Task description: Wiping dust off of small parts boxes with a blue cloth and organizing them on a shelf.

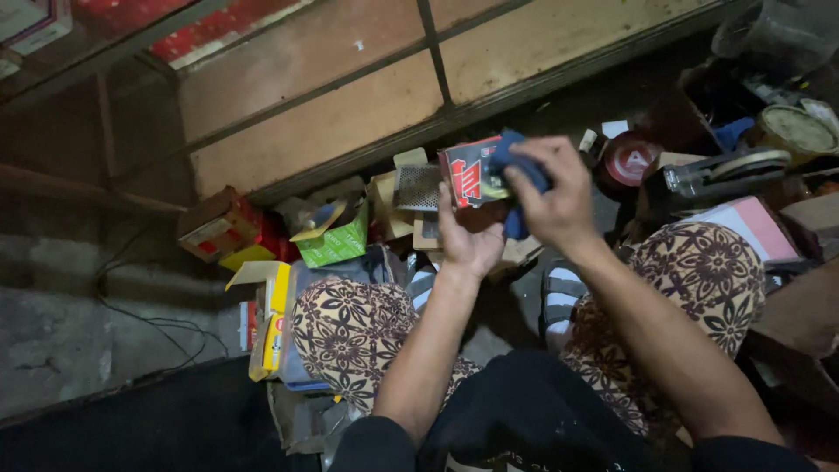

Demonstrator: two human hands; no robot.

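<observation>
My left hand (465,238) holds up a small red and black cardboard box (468,177) from below, palm toward me. My right hand (559,192) presses a blue cloth (516,166) against the right side of that box, fingers curled around the cloth. Both hands are raised above my knees, which are covered in brown flower-patterned trousers (350,332). Part of the box is hidden behind the cloth and my fingers.
Several small boxes lie on the floor ahead: a green one (336,245), a red and brown one (214,227), a yellow one (275,323). A round red tin (627,162) and other tools crowd the right. A shelf front (350,105) stands behind. A cable (149,323) runs at left.
</observation>
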